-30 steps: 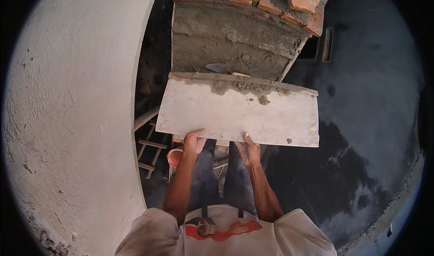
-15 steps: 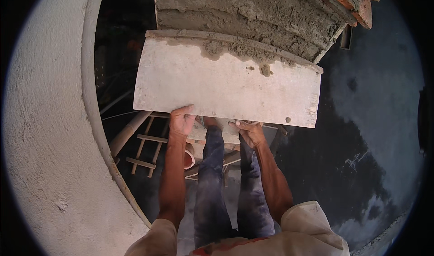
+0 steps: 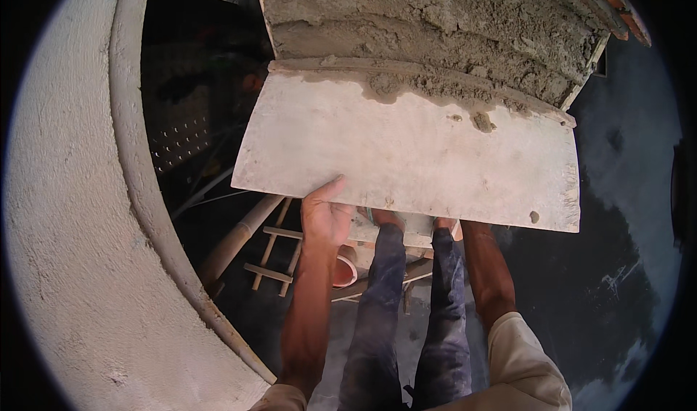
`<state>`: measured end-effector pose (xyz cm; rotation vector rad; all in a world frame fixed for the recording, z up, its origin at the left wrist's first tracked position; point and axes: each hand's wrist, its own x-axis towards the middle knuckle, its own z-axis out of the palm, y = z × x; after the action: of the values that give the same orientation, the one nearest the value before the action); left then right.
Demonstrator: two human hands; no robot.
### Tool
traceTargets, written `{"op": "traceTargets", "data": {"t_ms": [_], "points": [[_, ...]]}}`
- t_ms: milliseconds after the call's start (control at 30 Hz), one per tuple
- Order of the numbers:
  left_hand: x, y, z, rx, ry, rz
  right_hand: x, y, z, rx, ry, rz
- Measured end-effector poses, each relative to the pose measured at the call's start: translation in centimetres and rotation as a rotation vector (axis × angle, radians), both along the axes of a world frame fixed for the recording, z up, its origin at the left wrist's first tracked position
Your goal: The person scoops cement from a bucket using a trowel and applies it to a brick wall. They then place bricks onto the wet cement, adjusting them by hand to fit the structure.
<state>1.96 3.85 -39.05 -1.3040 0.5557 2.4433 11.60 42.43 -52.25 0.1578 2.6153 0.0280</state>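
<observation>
A wide, pale flat board (image 3: 414, 157) stretches out in front of me, with wet grey mortar (image 3: 443, 26) lying beyond and over its far edge. A thin wooden strip (image 3: 319, 64) runs along that edge, smeared with mortar. My left hand (image 3: 328, 211) grips the near edge of the board, thumb on top, the other fingers partly hidden below. My right forearm (image 3: 492, 266) reaches under the board near its right part; the right hand itself is hidden beneath it.
A rough plastered wall (image 3: 65, 215) curves along the left. Below are a bamboo pole (image 3: 236, 240), a small wooden ladder (image 3: 270, 269), a reddish bucket (image 3: 343, 271) and the planks I stand on. Orange bricks (image 3: 617, 8) edge the mortar at the far right. The floor lies well below.
My right hand has gone from the board's near edge to underneath it, farther right. My left hand keeps its hold on the edge. The view has shifted, so the board appears farther right.
</observation>
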Motion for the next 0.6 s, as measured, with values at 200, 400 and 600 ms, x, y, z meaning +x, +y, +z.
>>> {"op": "traceTargets", "data": {"t_ms": [200, 400, 600], "points": [[-1.2, 0.9, 1.8, -0.125, -0.005, -0.017, -1.5, 0.7, 1.4, 0.003, -0.046, -0.080], [-4.1, 1.5, 4.8, -0.173, -0.047, -0.014, -2.6, 1.3, 1.3, -0.004, -0.107, -0.100], [-6.6, 1.5, 5.7, -0.255, 0.020, -0.066, -4.7, 2.4, 1.5, 0.004, -0.165, -0.123]]}}
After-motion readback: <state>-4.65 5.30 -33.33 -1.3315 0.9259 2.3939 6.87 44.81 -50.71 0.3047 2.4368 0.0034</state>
